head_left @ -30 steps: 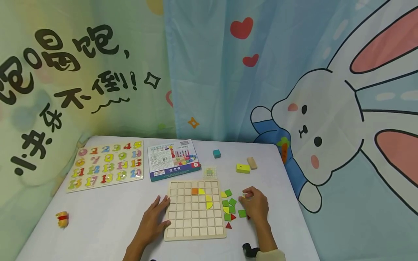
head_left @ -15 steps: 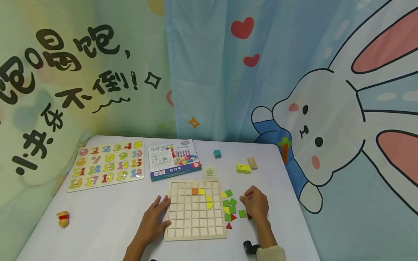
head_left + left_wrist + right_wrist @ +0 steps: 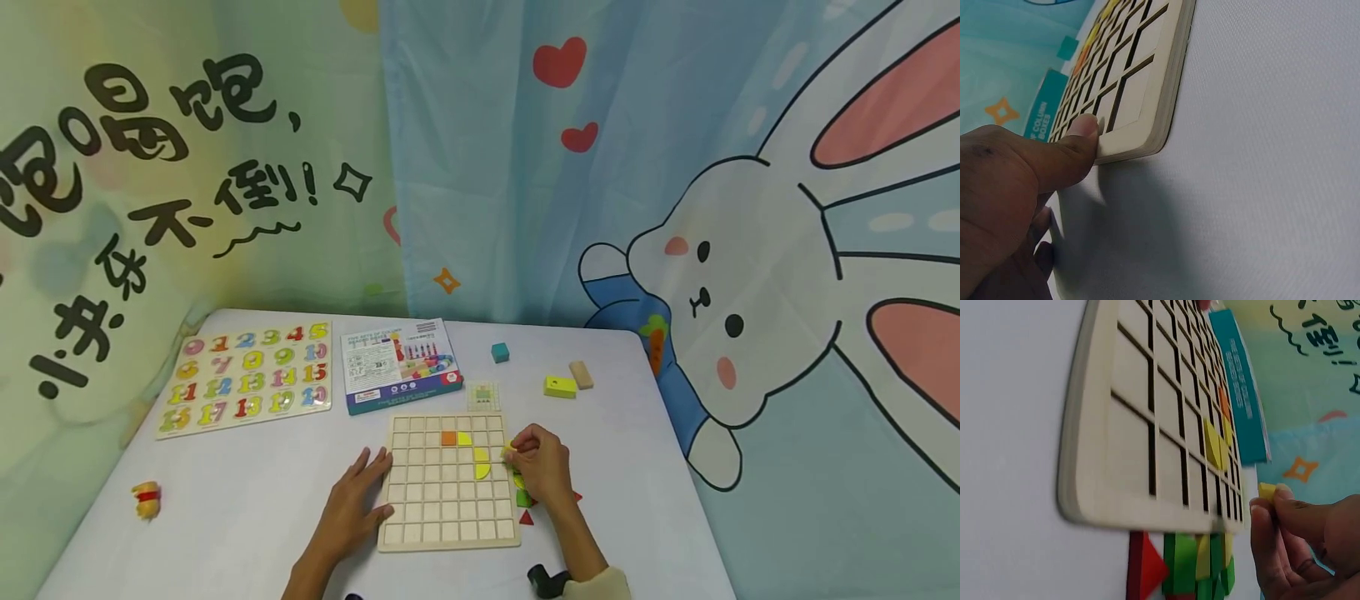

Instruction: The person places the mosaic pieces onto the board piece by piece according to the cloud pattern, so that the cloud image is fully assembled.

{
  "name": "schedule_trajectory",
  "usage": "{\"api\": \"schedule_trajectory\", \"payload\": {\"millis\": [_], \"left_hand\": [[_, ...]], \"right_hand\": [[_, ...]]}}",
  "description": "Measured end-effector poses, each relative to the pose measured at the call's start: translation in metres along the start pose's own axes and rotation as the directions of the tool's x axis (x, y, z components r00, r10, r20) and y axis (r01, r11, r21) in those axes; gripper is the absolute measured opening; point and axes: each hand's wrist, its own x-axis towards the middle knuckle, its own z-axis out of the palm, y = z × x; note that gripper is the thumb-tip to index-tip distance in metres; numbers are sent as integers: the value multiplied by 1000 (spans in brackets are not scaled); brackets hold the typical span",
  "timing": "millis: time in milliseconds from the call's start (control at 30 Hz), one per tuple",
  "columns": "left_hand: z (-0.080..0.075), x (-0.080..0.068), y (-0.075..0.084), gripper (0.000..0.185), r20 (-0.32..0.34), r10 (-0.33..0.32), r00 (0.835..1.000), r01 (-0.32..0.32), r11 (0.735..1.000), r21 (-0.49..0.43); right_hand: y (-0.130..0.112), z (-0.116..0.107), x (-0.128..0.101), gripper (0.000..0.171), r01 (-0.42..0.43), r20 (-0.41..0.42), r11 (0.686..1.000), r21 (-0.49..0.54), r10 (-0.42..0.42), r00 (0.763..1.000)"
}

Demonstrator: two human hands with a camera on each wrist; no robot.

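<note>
Overhead, the left hand (image 3: 358, 497) lies flat, fingers straight, against the grid board's (image 3: 447, 500) left edge on the worktop (image 3: 247, 492). Close up, the right hand (image 3: 1310, 544) pinches a yellow piece (image 3: 1266, 490) beside the board's right edge.

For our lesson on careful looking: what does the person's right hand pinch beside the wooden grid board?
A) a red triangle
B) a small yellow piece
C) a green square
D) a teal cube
B: the right hand pinches a small yellow piece between its fingertips at the right edge of the wooden grid board.
</note>
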Motion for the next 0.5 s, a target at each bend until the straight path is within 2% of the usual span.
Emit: {"api": "schedule_trajectory", "payload": {"millis": [200,500], "left_hand": [[1,1,-1,84,10,-18,1000,18,1000,0],[2,0,-2,84,16,-31,999,31,1000,0]], "right_hand": [[-13,22,-5,15,101,88,994,44,-105,991],[-25,51,-6,12,142,161,988,57,-150,975]]}}
